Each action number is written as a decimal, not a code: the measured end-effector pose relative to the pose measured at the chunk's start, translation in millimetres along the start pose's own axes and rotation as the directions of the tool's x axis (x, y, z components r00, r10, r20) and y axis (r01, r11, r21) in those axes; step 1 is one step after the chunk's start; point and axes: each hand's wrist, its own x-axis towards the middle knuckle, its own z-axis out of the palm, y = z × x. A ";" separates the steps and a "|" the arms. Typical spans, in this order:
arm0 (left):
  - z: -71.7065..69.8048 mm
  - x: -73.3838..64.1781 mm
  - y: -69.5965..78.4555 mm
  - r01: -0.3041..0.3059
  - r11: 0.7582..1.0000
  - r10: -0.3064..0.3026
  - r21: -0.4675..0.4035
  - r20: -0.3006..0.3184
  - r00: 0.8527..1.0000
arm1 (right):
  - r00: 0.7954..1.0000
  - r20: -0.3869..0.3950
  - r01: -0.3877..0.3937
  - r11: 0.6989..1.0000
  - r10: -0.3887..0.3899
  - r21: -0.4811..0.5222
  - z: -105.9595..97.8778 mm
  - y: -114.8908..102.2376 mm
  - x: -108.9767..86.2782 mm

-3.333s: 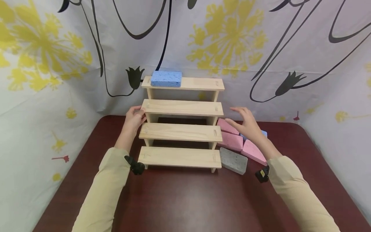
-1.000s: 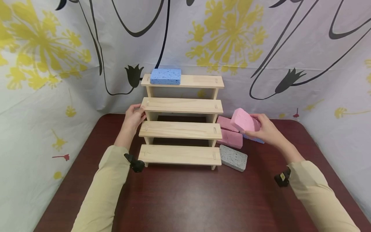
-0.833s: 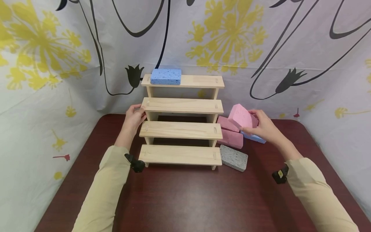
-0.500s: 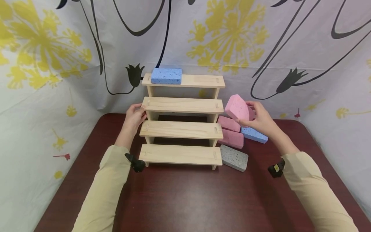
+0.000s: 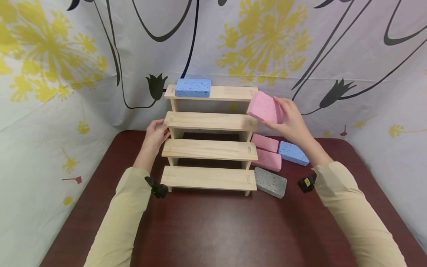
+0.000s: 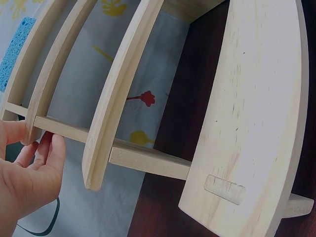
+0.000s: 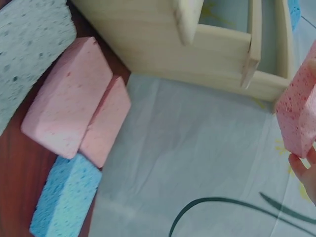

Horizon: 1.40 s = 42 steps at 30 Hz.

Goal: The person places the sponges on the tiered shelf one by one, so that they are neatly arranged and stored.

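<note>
In the head view a pale wooden step rack (image 5: 210, 148) with several tiers stands at the middle of the table. My left hand (image 5: 156, 135) holds the left end of its second tier from the top, thumb above and fingers beneath in the left wrist view. My right hand (image 5: 291, 122) grips a pink sponge (image 5: 265, 107) by its right side, raised at the rack's upper right and tilted. It overlaps the top tier's right end in the head view. A blue sponge (image 5: 192, 88) lies on the left of the top tier.
On the table right of the rack lie a pink sponge (image 5: 265, 142), another pink sponge (image 5: 268, 160), a blue sponge (image 5: 293, 152) and a grey sponge (image 5: 270, 181). A patterned cloth (image 5: 110, 48) hangs behind the table and along its sides.
My right hand, first held open over the sponges, has picked up a pink one and moved it up and left to the rack's top. My left hand stays at the rack.
</note>
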 end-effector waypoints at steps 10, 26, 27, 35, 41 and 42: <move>-4.3 13.6 -8.3 0.003 0.999 -0.003 -0.039 0.011 1.000 | 0.998 -0.042 0.037 0.999 -0.038 -0.021 8.2 -22.0 31.3; 4.5 -27.4 17.9 -0.007 0.999 0.008 -0.035 0.027 1.000 | 0.983 0.163 0.101 0.991 -0.086 -0.089 14.3 -44.4 93.6; 10.6 -43.7 29.3 0.005 1.000 -0.005 0.010 0.009 1.000 | 0.981 0.179 0.095 0.991 -0.077 -0.091 14.4 -45.4 96.7; 7.5 -48.3 26.6 -0.042 0.999 0.042 -0.011 0.042 0.998 | 0.941 0.337 0.069 0.994 -0.037 -0.084 21.2 -54.7 122.1; 11.6 -54.8 36.3 0.008 1.000 -0.008 0.004 0.018 1.000 | 0.930 0.366 0.061 0.993 -0.021 -0.098 28.9 -56.5 131.5; 11.3 -54.4 37.5 0.014 1.000 -0.014 -0.002 0.015 1.000 | 0.930 0.366 0.069 0.992 -0.027 -0.103 30.1 -56.4 133.1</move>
